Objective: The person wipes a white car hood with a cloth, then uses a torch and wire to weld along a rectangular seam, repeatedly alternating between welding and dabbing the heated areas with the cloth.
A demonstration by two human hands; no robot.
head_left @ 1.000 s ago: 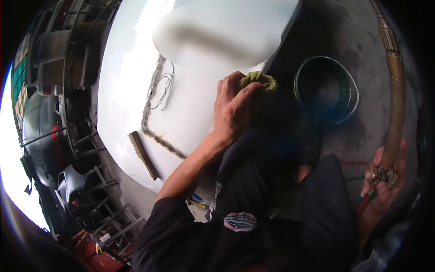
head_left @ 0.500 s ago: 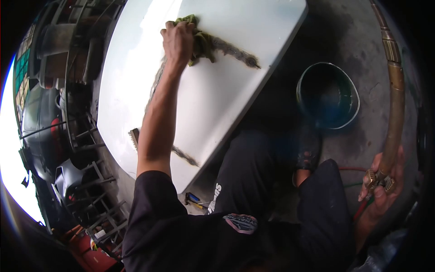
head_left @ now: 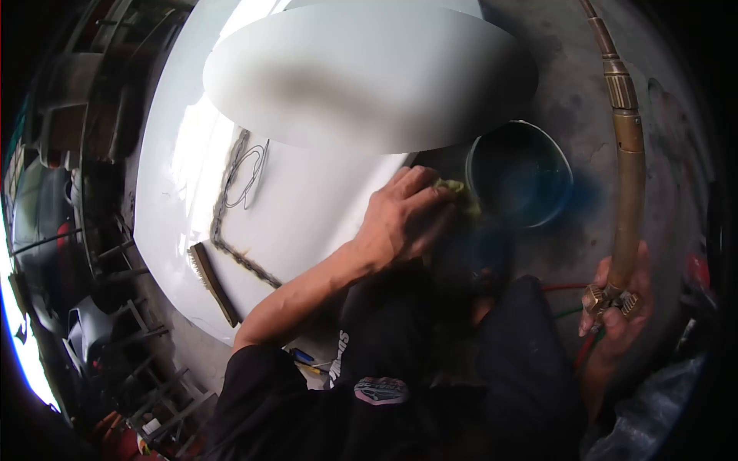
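Note:
A crumpled green-yellow cloth (head_left: 463,197) is bunched in my left hand (head_left: 403,215), between the edge of a white panel (head_left: 307,203) and a bucket (head_left: 566,164) on the floor. The fingers curl closed around it. On the right, my right hand (head_left: 626,326) grips a brass gas torch (head_left: 630,173) by its valve end; the tube points up and away. Scorched seams (head_left: 221,238) run over the panel, with thin wire (head_left: 254,173) lying beside one. A wire brush (head_left: 215,284) rests near the panel's lower left edge. A blurred oval hides the panel's upper part.
Red and green hoses (head_left: 565,287) run near the torch valves. Blue and yellow-handled tools (head_left: 304,356) lie on the floor below the panel. Metal racks (head_left: 146,338) stand at the left. Clear plastic (head_left: 653,411) sits at the lower right. My knees are below the bucket.
My left hand has come off the panel's upper seam and moved down and right toward the bucket, still holding the cloth. My right hand keeps the torch; the view has shifted slightly.

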